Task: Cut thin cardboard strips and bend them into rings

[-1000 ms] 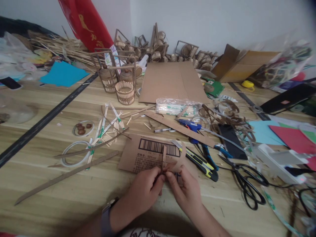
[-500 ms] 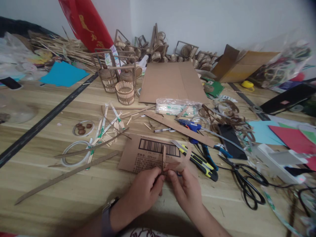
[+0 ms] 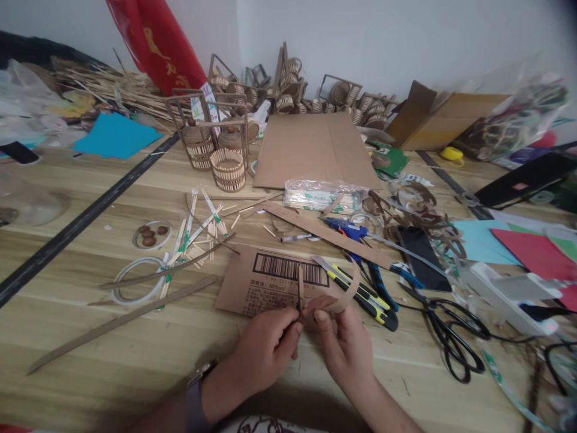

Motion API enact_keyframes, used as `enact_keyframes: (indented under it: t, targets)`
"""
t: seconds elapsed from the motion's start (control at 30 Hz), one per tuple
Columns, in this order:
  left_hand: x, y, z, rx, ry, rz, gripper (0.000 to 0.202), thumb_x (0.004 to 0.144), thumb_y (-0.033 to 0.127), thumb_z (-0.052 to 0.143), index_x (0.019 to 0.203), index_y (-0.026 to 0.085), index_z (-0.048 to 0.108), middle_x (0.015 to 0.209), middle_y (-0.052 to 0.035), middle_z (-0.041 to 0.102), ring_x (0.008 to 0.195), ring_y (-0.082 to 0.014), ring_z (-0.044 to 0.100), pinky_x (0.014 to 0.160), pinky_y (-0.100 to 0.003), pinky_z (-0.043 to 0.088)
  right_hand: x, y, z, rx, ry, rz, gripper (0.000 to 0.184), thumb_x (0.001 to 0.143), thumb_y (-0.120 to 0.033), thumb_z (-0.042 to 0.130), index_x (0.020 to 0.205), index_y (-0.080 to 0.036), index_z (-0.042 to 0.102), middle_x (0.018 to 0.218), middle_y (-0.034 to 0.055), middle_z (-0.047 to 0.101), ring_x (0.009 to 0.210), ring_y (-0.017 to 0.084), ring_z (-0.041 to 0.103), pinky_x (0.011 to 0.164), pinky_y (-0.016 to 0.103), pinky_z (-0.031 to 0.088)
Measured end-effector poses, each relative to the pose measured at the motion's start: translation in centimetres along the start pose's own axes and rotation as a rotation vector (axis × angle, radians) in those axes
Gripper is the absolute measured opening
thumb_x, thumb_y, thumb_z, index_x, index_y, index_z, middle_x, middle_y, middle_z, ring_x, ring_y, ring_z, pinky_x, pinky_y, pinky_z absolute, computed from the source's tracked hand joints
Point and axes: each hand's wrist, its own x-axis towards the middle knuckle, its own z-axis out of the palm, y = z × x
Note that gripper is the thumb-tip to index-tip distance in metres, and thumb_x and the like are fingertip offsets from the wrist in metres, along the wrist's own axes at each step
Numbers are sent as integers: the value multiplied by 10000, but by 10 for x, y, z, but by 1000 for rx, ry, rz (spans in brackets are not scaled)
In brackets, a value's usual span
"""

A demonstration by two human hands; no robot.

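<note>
My left hand [image 3: 265, 350] and my right hand [image 3: 344, 347] meet low in the middle of the view, both closed in a pinch on a thin brown cardboard strip [image 3: 337, 300]. The strip curls up and to the right from my right fingers, and one end stands upright [image 3: 300, 287] above my left fingers. Under the strip lies a flat cardboard piece with a printed barcode [image 3: 270, 279]. A watch sits on my left wrist [image 3: 195, 394].
A yellow-black utility knife [image 3: 360, 294], blue glue gun [image 3: 347, 228], black scissors [image 3: 455, 340] and a phone [image 3: 421, 257] lie to the right. Long cardboard strips [image 3: 121, 322], a tape ring [image 3: 135, 279] and stick bundles lie left. Small woven baskets [image 3: 228, 169] and a cardboard sheet [image 3: 311, 150] stand behind.
The free end of the strip has uncurled and swung to the right, from a tight loop above my hands to a longer open arc. My hands have barely moved.
</note>
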Motion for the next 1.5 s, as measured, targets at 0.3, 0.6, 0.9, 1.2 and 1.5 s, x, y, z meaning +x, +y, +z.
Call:
enact_keyframes:
  t: [0.3,0.6,0.9,1.2,1.5]
  targets:
    - [1,1,-2,1,-32,4,288,963,275,393,686,218,442,618,4,586,604,-144,554,596,-238,351,1,-2,1,97,41,28,209,1019,-354,476,895,-242,602,742,15,718,674,160,701,611,252,551]
    - [1,-2,1,9,-11,-82,287,969,385,369,741,229,448,644,-11,615,627,-178,600,613,-264,365,-1,-1,2,56,-16,-108,123,995,-274,510,922,-246,605,794,26,711,746,177,704,680,285,573]
    - [2,-7,3,69,-26,-148,290,979,376,311,760,238,441,624,-31,652,607,-197,634,618,-277,390,4,-7,4,-49,-31,-220,66,948,-204,573,968,-242,623,833,30,725,756,182,696,656,273,573]
    - [2,-5,2,70,18,-102,283,980,349,325,760,235,461,600,-26,647,583,-191,633,597,-267,392,3,-5,4,-43,-34,-201,94,934,-172,581,952,-250,631,856,28,741,807,189,719,700,299,584]
    - [0,-4,1,42,39,-29,289,993,321,351,731,237,442,568,1,620,541,-161,599,581,-243,388,4,-5,1,-16,-30,-170,126,933,-156,557,933,-257,632,856,21,747,827,192,728,731,313,579]
